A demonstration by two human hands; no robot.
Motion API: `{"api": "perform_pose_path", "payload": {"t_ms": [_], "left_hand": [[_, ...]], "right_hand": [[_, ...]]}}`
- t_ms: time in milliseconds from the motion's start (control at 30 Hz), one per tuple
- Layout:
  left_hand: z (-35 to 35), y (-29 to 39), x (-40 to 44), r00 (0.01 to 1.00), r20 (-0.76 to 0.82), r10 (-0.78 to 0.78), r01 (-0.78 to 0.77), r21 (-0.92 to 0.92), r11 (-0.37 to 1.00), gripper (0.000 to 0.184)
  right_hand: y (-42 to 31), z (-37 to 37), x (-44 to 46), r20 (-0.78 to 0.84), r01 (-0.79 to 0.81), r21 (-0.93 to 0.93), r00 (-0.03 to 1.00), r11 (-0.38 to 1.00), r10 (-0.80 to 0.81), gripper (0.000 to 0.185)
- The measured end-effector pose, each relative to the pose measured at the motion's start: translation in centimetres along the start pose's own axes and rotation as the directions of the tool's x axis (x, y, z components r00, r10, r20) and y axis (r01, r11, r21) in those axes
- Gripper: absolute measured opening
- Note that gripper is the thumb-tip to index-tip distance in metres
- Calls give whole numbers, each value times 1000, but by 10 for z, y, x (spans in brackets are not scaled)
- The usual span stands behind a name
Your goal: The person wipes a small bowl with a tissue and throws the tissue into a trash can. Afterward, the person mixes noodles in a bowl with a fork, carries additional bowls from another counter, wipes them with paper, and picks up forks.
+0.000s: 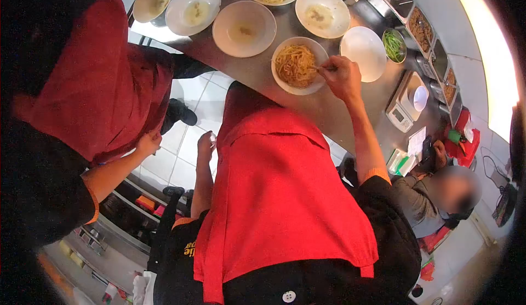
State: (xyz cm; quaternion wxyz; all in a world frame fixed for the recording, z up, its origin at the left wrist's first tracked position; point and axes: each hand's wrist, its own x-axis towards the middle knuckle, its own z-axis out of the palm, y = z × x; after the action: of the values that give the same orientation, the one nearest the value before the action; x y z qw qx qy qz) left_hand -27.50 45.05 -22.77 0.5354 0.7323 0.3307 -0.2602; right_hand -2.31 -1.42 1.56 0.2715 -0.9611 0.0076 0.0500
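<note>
Red apron foremost, hands apart: right hand pinches thin utensil, noodle bowl close, seemingly for reach, left hand's grip unclear!

Bare steel counter leaves a usable lane between the right forearm and the kitchen scale. The right hand obstructs the noodle bowl on its right side, with a plain white bowl just beyond. Leftward, only a narrow strip remains before the wide-rimmed bowl. Open tiled floor separates the left hand from the co-worker's hand.
</note>
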Motion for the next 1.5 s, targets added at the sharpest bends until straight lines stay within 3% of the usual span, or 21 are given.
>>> {"api": "perform_pose_path", "payload": {"t_ms": [33,100,167,300,367,467,533,567,633,700,767,833,900,933,1033,1133,1233,1333,1400,1433,1500], "left_hand": [[0,2,-3,1000,-13,-11,9,-179,984,42],[-2,3,-5,998,-2,-67,64,-253,965,43],[-2,5,-1,986,40,-163,166,-381,910,45],[0,0,4,979,59,-197,204,-388,899,45],[-2,-3,1,994,59,-87,102,-309,946,43],[1,-10,-2,999,41,-20,29,-253,967,43],[2,-7,-4,994,43,-100,109,-338,935,43],[2,-6,-6,982,56,-180,187,-414,891,44],[1,-6,-10,989,40,-140,144,-361,921,43],[2,-19,-10,993,23,-114,116,-307,945,42],[2,-41,6,958,93,-273,285,-443,850,40],[2,-46,1,961,64,-268,272,-361,892,39],[9,-39,-1,994,42,-97,104,-241,965,40],[10,-36,1,953,31,-301,284,-433,856,41],[12,-10,-17,970,-25,-241,217,-354,910,42],[8,-8,-9,949,6,-315,288,-422,859,44],[4,2,-17,948,0,-318,285,-440,851,43],[4,1,-7,945,1,-326,295,-423,856,43],[4,4,-6,947,16,-320,295,-438,849,43],[3,6,-6,949,30,-314,293,-452,842,44],[1,9,-2,952,46,-302,288,-461,839,44]], "right_hand": [[4,-5,0,4,5,-2,1000,1000,-5,12],[8,-27,-2,-14,45,183,999,982,-43,15],[-4,-57,-8,-24,41,217,999,975,-36,14],[-43,-115,-22,-148,145,258,983,955,-109,12],[-59,-131,-30,-224,183,287,967,940,-120,12],[-68,-132,-35,-242,75,170,970,983,-32,10],[-53,-108,-30,-215,294,-232,914,927,-343,7],[-47,-98,-31,-214,292,-233,915,928,-341,7],[-42,-83,-28,-214,226,-518,900,825,-381,10],[-51,-79,-28,-232,203,-530,899,823,-371,9],[-48,-55,-28,-148,324,-464,889,825,-432,3],[-43,-16,-25,10,423,-402,889,812,-459,4],[-35,-10,-16,-105,315,-429,914,847,-393,6],[-31,-9,-10,-98,323,-428,912,844,-399,6],[-35,-11,-14,-147,212,-502,934,839,-324,6],[-24,-11,-16,-102,259,-421,939,869,-329,7],[-20,0,-16,-175,167,-390,952,905,-251,9],[-13,4,-20,-64,151,-272,983,950,-175,12],[1,-5,-22,149,-11,-42,989,999,17,14],[8,-10,-23,148,-14,-40,989,999,20,14],[12,-24,-22,209,-191,284,969,940,133,12]]}}
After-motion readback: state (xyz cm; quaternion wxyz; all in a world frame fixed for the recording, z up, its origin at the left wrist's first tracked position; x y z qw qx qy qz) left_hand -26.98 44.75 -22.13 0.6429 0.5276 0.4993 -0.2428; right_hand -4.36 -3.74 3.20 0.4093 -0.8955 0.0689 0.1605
